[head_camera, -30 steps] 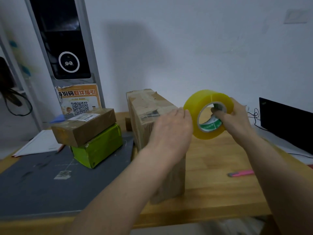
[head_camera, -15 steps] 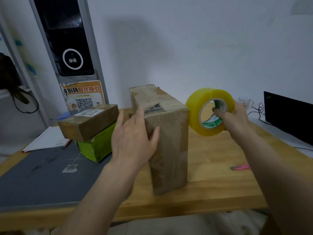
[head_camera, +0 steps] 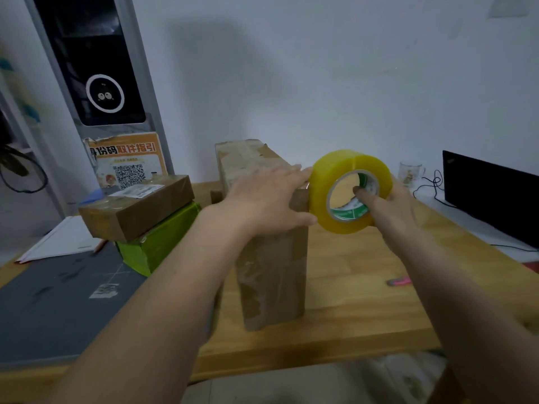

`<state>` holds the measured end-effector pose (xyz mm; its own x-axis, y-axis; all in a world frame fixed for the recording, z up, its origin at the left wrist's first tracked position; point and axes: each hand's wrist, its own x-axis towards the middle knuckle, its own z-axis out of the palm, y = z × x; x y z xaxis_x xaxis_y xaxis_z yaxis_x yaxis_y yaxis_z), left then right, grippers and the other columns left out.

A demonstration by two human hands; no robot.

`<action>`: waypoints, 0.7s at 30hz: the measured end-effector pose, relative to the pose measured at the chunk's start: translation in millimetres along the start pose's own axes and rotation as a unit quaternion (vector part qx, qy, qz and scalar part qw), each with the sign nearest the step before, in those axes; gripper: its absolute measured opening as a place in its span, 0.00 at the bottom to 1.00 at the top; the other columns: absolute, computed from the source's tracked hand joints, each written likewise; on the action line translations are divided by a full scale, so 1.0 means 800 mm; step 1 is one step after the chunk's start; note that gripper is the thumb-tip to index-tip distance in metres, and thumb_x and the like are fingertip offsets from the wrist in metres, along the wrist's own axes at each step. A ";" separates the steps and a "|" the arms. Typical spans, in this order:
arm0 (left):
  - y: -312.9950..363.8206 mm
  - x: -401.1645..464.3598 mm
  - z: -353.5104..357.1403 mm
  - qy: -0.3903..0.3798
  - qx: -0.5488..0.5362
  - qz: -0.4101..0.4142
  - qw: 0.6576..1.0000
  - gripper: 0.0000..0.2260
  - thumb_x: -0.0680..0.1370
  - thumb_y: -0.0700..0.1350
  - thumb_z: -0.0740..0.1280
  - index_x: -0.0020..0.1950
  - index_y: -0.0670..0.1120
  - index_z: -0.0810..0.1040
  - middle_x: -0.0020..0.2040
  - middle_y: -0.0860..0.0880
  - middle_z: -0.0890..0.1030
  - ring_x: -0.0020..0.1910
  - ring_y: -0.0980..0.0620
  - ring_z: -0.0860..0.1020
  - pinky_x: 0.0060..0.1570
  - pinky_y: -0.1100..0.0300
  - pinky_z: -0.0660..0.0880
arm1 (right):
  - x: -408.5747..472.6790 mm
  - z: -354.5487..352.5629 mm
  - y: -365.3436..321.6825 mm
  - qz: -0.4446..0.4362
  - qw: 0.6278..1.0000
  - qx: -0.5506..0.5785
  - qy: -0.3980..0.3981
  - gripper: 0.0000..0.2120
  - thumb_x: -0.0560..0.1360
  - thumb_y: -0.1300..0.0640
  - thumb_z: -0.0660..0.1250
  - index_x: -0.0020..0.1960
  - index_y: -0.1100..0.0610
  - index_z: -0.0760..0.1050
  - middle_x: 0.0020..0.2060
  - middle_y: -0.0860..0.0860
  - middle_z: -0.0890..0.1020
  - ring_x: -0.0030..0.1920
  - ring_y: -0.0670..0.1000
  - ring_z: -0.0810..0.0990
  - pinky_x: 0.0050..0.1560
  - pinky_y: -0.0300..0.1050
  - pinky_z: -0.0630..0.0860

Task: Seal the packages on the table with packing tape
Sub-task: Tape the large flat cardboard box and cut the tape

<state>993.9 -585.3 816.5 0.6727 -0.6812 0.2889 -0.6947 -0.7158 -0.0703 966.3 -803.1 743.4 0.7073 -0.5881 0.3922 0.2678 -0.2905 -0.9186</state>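
A tall brown cardboard package (head_camera: pixel 271 275) stands upright in the middle of the wooden table (head_camera: pixel 358 290). My left hand (head_camera: pixel 268 199) lies flat on its top near the front right corner, fingers straight and reaching toward the tape. My right hand (head_camera: pixel 390 205) grips a yellow roll of packing tape (head_camera: pixel 350 191), thumb through its core, and holds it against the package's upper right edge. At the left a flat brown package (head_camera: pixel 137 208) with a white label sits on a green package (head_camera: pixel 157 243).
A grey cutting mat (head_camera: pixel 58 301) covers the table's left part, with white papers (head_camera: pixel 58 240) behind it. A pink utility knife (head_camera: pixel 399 281) lies at the right. A glass mug (head_camera: pixel 411 172), cables and a black laptop (head_camera: pixel 493 196) stand at the back right.
My left hand moved from the package's left side up onto its top, next to the tape. The tape roll came in closer to the package's upper right edge.
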 end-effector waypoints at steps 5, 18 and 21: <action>-0.008 0.003 0.006 -0.047 0.004 -0.066 0.997 0.41 0.65 0.81 0.44 0.76 0.68 0.48 0.81 0.52 0.52 0.79 0.44 0.51 0.71 0.38 0.56 | -0.027 0.018 0.036 0.071 0.996 0.057 0.018 0.14 0.75 0.61 0.70 0.60 0.56 0.77 0.51 0.55 0.83 0.53 0.57 0.82 0.55 0.61 0.79; -0.085 -0.008 0.008 -0.060 -0.552 -0.319 0.769 0.41 0.63 0.66 0.75 0.73 0.57 0.66 0.58 0.49 0.78 0.51 0.41 0.79 0.33 0.43 0.80 | -0.095 0.074 0.061 0.464 0.820 0.269 -0.199 0.43 0.68 0.27 0.63 0.77 0.47 0.61 0.74 0.56 0.65 0.75 0.64 0.59 0.67 0.76 0.51; -0.093 -0.022 0.019 -0.056 -0.616 -0.310 0.722 0.33 0.62 0.63 0.76 0.63 0.52 0.77 0.51 0.44 0.85 0.51 0.41 0.83 0.41 0.39 0.80 | -0.092 0.084 0.046 0.472 0.796 0.316 -0.207 0.44 0.68 0.24 0.59 0.77 0.47 0.61 0.74 0.55 0.65 0.74 0.65 0.60 0.65 0.81 0.52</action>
<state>1037.3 -522.5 801.9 0.9202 -0.3459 -0.1832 0.0957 -0.2550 0.9622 968.2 -720.0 677.6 0.9085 0.0185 -0.4175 -0.3286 0.6489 -0.6863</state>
